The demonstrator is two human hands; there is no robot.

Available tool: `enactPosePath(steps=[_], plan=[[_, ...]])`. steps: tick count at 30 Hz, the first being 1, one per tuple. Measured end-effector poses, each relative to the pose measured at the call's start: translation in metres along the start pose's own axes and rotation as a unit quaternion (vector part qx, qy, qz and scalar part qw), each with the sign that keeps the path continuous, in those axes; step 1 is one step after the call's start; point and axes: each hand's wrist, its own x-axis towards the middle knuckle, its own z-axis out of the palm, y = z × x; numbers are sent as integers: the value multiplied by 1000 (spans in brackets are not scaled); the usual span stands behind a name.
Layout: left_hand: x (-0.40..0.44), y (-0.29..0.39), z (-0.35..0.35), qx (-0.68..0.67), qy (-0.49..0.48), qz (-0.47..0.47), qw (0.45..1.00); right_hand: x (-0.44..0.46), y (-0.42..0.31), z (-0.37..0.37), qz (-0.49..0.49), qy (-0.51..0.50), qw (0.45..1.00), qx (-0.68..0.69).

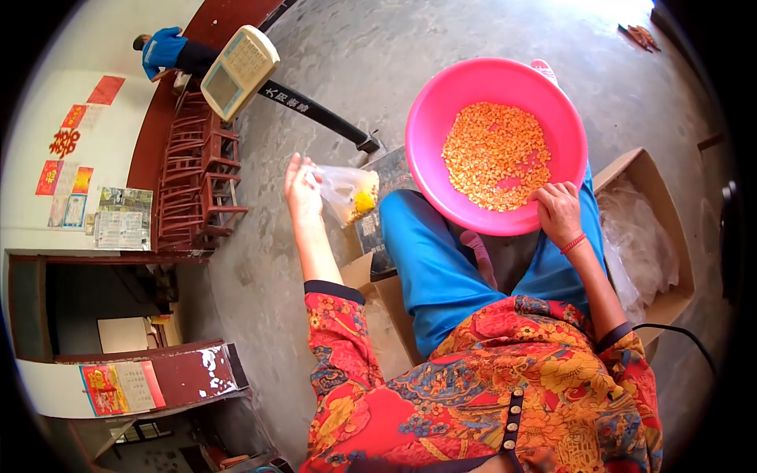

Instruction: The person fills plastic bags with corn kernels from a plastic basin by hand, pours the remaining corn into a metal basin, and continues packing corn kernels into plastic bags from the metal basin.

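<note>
My left hand [303, 189] is out to the left, its fingers closed on the top of a clear plastic bag [341, 183]. Something bright yellow and some small pale pieces show in the bag's lower part. A pink basin [424, 150] rests on my lap, tilted toward me, with loose orange-yellow corn kernels [490, 154] spread over its bottom. My right hand [558, 213] grips the basin's near right rim, fingers curled over the edge.
A platform scale's display head [239, 72] stands on a black post [315, 114] at front left. An open cardboard box [680, 236] of clear plastic bags [639, 236] sits at my right, another box [394, 315] at my left. Stacked red chairs [201, 165] and a person [165, 51] are farther off.
</note>
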Motion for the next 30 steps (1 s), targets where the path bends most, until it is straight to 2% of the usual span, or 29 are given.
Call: enactPosePath(steps=[3, 6, 7, 9, 10, 14, 16, 17, 19, 21, 22, 23, 24, 26, 27, 28, 29, 30], plan=[[-1, -50, -40, 13, 76, -82, 994, 0, -1, -2, 7, -17, 1000, -9], [0, -103, -91, 47, 77, -160, 983, 1, -3, -5, 10, -27, 999, -16], [-8, -107, -91, 44, 74, -165, 983, 2, -3, -4, 7, -27, 1000, -15], [-21, -113, -93, 128, 142, -212, 958, 2, -2, -4, 6, -29, 999, -14], [-25, -113, -96, 126, 133, -226, 957, 2, -2, -4, 6, -26, 1000, -14], [-26, -121, -100, 154, 195, -214, 945, 2, -4, -4, 5, -21, 1000, -6], [-22, -133, -107, 121, 244, -165, 948, 2, -3, -4, 6, -25, 1000, -10], [-4, -164, -144, 84, 223, -122, 963, 2, -3, -2, 8, -27, 1000, -14], [-17, -177, -142, 25, 262, -66, 962, 3, -4, -1, 3, -24, 1000, -5], [-45, -176, -131, 20, 363, -141, 921, 3, -4, -1, 7, -22, 1000, -9], [-60, -191, -144, 15, 370, -184, 911, 3, -4, -1, 8, -28, 1000, -11], [-76, -207, -149, -12, 402, -164, 901, 3, -4, -1, 7, -29, 1000, -9], [-106, -189, -122, 19, 384, -231, 894, 3, -4, -2, 8, -30, 999, -10], [-140, -219, -126, -5, 407, -216, 887, 3, -4, -2, 9, -32, 999, -10], [-152, -248, -147, -29, 398, -242, 884, 3, -4, -2, 11, -33, 999, -12], [-173, -261, -141, -46, 340, -231, 911, 4, -5, -2, 11, -35, 999, -14], [-178, -310, -177, -34, 221, -276, 935, 3, -5, -2, 9, -37, 999, -13], [-190, -319, -179, 59, 158, -333, 928, 3, -5, -2, 7, -35, 999, -11]])
